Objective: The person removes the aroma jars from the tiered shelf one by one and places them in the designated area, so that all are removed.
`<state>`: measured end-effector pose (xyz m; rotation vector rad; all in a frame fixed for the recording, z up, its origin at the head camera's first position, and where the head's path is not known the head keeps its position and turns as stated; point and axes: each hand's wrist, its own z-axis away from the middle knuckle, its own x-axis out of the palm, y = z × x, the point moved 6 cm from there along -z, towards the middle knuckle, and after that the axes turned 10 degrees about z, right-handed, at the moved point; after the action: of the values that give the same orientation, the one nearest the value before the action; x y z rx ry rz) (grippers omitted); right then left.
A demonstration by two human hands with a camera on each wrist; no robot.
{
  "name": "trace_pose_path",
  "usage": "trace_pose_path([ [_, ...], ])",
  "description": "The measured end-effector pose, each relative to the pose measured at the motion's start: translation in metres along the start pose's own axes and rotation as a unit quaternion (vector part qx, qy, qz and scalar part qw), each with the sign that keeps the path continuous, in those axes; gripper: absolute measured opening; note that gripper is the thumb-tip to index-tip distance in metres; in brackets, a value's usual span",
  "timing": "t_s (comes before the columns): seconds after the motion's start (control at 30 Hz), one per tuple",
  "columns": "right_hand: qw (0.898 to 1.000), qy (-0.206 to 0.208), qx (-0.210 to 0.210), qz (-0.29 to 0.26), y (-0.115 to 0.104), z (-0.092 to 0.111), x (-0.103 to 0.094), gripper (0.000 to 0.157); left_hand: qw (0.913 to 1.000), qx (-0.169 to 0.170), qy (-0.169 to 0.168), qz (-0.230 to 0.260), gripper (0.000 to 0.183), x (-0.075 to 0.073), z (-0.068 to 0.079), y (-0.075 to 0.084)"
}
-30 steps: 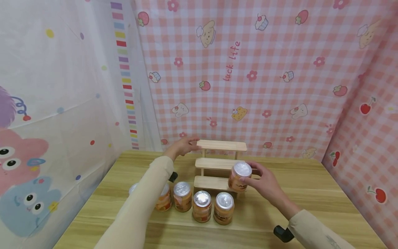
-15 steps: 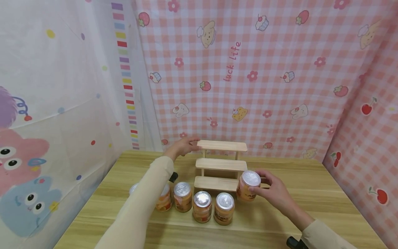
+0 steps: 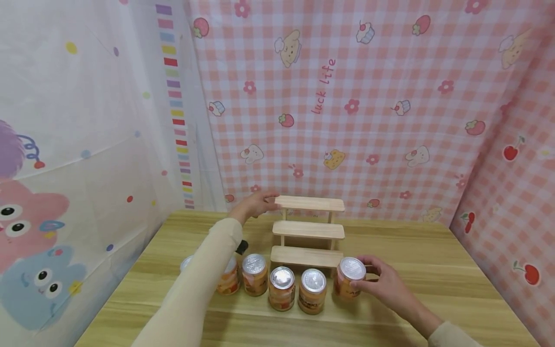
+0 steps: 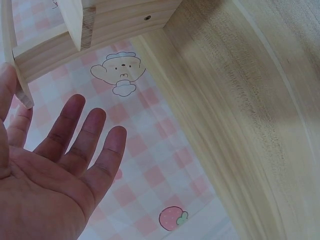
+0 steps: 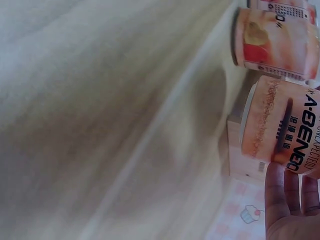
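My right hand [image 3: 388, 286] grips a clear-sided can [image 3: 349, 278] with a silver lid and orange-brown contents. In the right wrist view, black lettering shows on the gripped can [image 5: 285, 127], and the fingers [image 5: 276, 192] lie along its side. It is upright, low by the table, just off the right front corner of a three-tier wooden display shelf [image 3: 308, 229]. At the shelf's top left end, my left hand [image 3: 256, 205] pinches the top board between thumb and forefinger. The left wrist view shows its other fingers [image 4: 92, 137] spread apart, touching nothing.
Several similar cans stand in a row in front of the shelf, among them one can [image 3: 282, 288] and its neighbour [image 3: 312, 291]. My left sleeve [image 3: 191, 284] partly covers the leftmost ones. A checked pink curtain [image 3: 373, 130] hangs behind the wooden table [image 3: 412, 250].
My right hand has carried the can from in front of the lowest tier, rightward and down toward the table. The left hand and the shelf stay put.
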<state>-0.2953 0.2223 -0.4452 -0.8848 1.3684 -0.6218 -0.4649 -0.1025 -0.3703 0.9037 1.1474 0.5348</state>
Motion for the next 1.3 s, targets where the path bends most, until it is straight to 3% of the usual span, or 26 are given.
trace_pose_path([
  [0.7,1.000,-0.012,-0.007,0.007,0.016,0.009,0.019,0.068,0.9999,-0.008,-0.013,0.005,0.062,0.002,-0.004,0.000],
  [0.9,1.000,-0.018,-0.020,0.006,0.017,0.010,0.020,0.071,0.9999,0.001,-0.013,-0.002,0.063,0.001,-0.021,-0.011],
  [1.13,0.997,-0.047,-0.065,0.001,0.014,0.014,0.022,0.080,0.9992,0.009,-0.005,-0.038,0.059,0.004,-0.002,0.003],
  [1.3,0.996,-0.043,-0.077,0.009,0.007,0.010,0.007,0.075,0.9961,0.024,-0.006,-0.085,0.059,0.002,0.002,0.011],
])
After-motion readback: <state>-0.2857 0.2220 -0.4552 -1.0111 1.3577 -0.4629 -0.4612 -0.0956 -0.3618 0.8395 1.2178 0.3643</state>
